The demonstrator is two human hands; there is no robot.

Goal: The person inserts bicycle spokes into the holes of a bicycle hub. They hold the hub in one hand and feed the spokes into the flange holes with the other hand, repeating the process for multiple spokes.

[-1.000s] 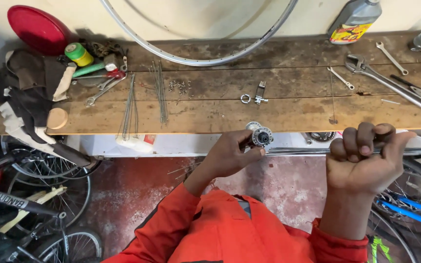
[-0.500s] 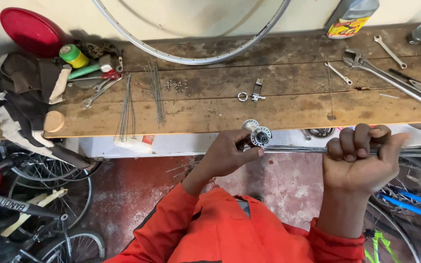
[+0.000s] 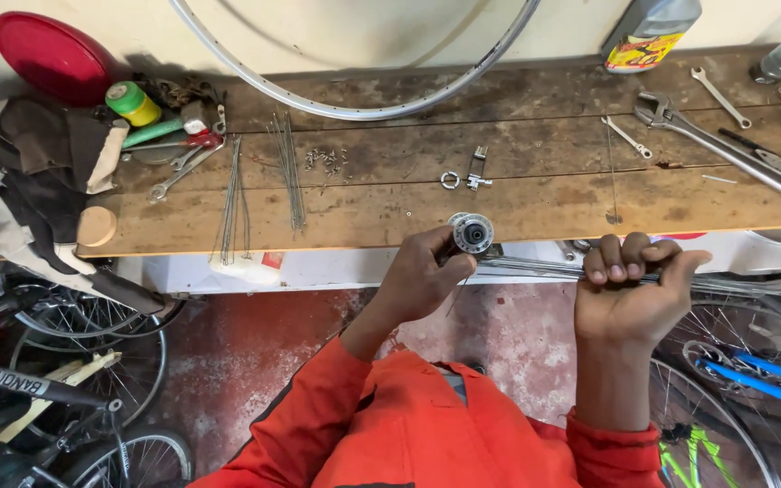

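The left hand (image 3: 422, 276) closes around a silver wheel hub (image 3: 473, 234), holding it just in front of the near edge of the wooden counter (image 3: 390, 203), its round face turned up toward the camera. The right hand (image 3: 635, 294) is curled into a fist, gripping a bundle of thin metal spokes (image 3: 535, 267) that runs level from the fist toward the hub; whether the spoke ends touch the hub cannot be told. On the counter, two loose sheaves of spokes (image 3: 291, 172) lie left of the hub, with a scatter of small nipples (image 3: 325, 161) beside them. A bare wheel rim (image 3: 354, 108) leans against the wall. A large adjustable wrench (image 3: 716, 143) lies to the right.
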